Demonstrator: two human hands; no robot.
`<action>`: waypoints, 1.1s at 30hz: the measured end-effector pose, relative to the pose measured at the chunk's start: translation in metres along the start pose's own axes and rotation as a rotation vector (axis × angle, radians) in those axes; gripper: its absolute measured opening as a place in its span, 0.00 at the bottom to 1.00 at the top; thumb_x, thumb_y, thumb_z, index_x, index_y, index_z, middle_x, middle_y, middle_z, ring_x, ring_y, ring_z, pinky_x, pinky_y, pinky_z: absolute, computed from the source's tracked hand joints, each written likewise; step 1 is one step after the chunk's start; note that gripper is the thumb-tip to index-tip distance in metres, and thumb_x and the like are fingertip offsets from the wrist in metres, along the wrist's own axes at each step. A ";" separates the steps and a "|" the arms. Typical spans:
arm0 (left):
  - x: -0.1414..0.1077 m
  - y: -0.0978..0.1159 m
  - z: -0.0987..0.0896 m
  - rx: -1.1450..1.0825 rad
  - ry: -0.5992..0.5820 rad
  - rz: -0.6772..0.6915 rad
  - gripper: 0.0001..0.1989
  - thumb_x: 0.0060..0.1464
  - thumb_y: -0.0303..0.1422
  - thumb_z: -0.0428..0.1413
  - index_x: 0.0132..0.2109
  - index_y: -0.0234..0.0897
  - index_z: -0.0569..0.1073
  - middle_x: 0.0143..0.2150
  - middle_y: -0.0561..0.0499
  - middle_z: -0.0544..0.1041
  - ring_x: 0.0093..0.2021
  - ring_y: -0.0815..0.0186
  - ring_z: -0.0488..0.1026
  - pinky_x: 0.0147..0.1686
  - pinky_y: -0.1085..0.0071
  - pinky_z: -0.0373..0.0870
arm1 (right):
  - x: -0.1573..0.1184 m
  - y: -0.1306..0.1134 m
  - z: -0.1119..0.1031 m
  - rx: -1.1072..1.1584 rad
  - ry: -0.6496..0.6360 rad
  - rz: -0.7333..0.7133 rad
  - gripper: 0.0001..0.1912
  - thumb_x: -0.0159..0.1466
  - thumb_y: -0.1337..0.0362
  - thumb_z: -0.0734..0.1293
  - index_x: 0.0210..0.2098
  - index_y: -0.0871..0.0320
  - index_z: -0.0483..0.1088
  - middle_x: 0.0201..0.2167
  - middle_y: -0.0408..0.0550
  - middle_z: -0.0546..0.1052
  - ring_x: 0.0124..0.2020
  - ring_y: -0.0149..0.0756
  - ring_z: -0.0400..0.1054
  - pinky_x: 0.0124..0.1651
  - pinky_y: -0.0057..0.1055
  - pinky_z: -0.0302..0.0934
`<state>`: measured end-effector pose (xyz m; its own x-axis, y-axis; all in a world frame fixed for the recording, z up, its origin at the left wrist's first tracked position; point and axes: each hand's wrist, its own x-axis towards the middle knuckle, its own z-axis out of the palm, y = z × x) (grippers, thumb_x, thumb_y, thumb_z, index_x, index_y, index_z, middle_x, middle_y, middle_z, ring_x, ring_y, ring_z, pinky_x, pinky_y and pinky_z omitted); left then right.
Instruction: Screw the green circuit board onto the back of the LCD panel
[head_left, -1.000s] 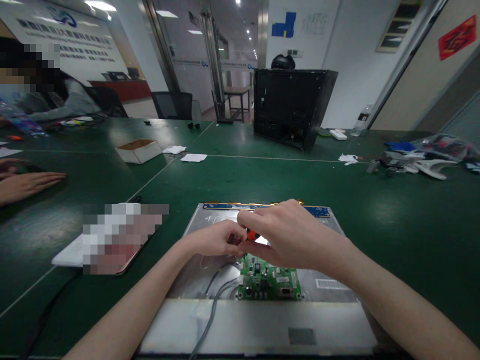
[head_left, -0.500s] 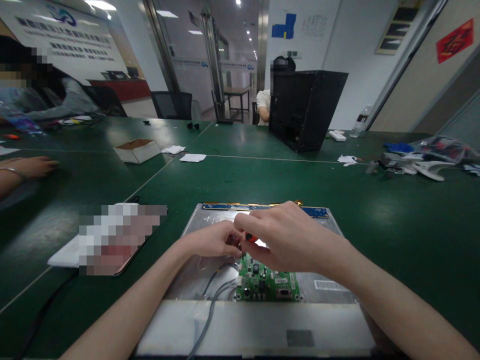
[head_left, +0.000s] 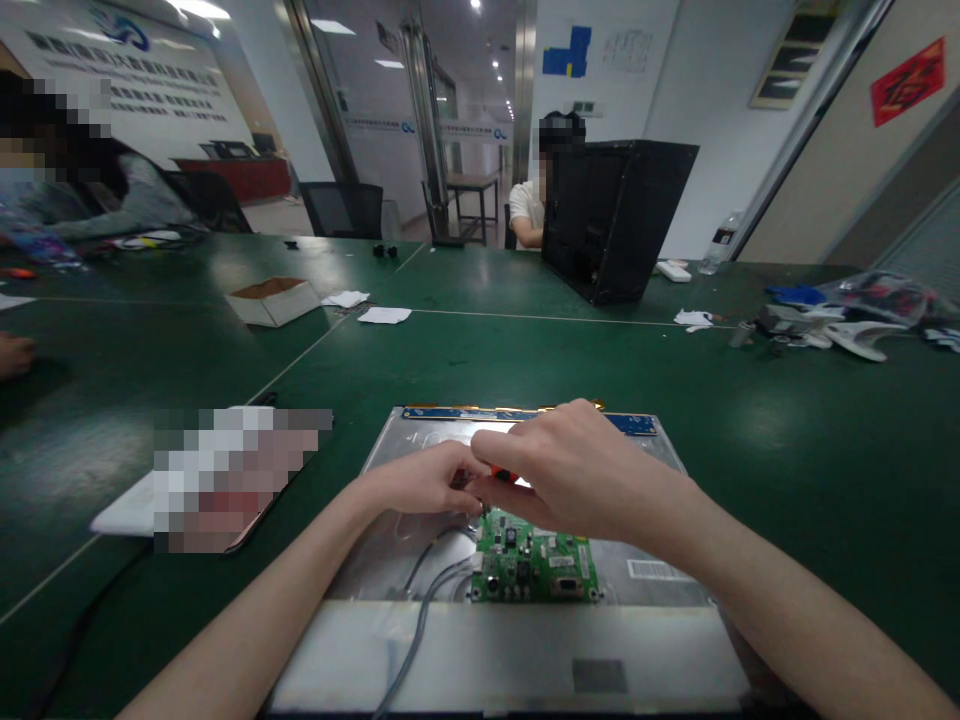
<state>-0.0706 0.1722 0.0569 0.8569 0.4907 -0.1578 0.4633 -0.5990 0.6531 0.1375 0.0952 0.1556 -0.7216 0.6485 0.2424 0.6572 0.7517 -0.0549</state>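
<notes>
My right hand [head_left: 577, 475] is closed around a screwdriver [head_left: 504, 473] with a red-and-black handle, most of which the fingers hide. My left hand [head_left: 439, 480] meets it from the left, its thumb and fingers pinched together; what they grip is hidden. Both hands are above the upper left corner of a green circuit board [head_left: 536, 565], which lies on the metal back of a flat display panel [head_left: 517, 650]. Grey cables [head_left: 427, 610] run from the board's left edge toward me. A blue circuit strip [head_left: 634, 425] lines the panel's far edge.
Left of the panel lies a phone-like slab [head_left: 120, 512], largely blurred out, with a cable. Farther off are an open white box [head_left: 276, 303], papers [head_left: 385, 315] and a black computer case [head_left: 652, 220]. Clutter [head_left: 862, 310] lies at right. Two people sit across the green table [head_left: 787, 430].
My hands stay almost in place, with slight finger movement at the screwdriver. At the left, another person's hand has drawn back toward the frame's edge.
</notes>
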 end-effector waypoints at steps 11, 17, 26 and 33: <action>-0.001 0.011 -0.002 -0.047 -0.005 -0.067 0.04 0.50 0.27 0.55 0.32 0.35 0.74 0.25 0.55 0.69 0.27 0.68 0.65 0.28 0.74 0.60 | -0.003 0.000 0.000 0.045 0.015 -0.039 0.06 0.65 0.64 0.61 0.41 0.57 0.65 0.33 0.44 0.76 0.25 0.30 0.62 0.25 0.31 0.39; -0.002 0.008 -0.001 -0.019 -0.002 -0.053 0.02 0.49 0.27 0.56 0.31 0.35 0.74 0.25 0.55 0.70 0.28 0.67 0.65 0.29 0.74 0.61 | -0.001 0.001 -0.001 0.049 -0.005 -0.035 0.12 0.69 0.54 0.62 0.38 0.56 0.67 0.30 0.43 0.77 0.25 0.31 0.63 0.25 0.31 0.38; 0.002 0.004 0.000 -0.039 -0.014 -0.038 0.05 0.49 0.30 0.57 0.33 0.34 0.77 0.25 0.54 0.71 0.27 0.67 0.67 0.27 0.75 0.62 | -0.001 -0.001 0.001 0.026 0.025 -0.041 0.05 0.67 0.65 0.59 0.39 0.57 0.66 0.30 0.43 0.76 0.24 0.30 0.60 0.25 0.32 0.39; -0.001 0.008 0.000 -0.027 -0.011 -0.069 0.06 0.50 0.30 0.56 0.33 0.33 0.77 0.25 0.55 0.70 0.26 0.68 0.66 0.26 0.76 0.60 | -0.003 0.000 0.001 0.047 0.030 -0.063 0.06 0.64 0.66 0.60 0.40 0.58 0.65 0.34 0.44 0.75 0.26 0.31 0.62 0.25 0.31 0.40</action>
<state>-0.0680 0.1674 0.0621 0.8256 0.5231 -0.2115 0.5154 -0.5468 0.6598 0.1390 0.0934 0.1541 -0.7540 0.5964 0.2752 0.5992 0.7962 -0.0840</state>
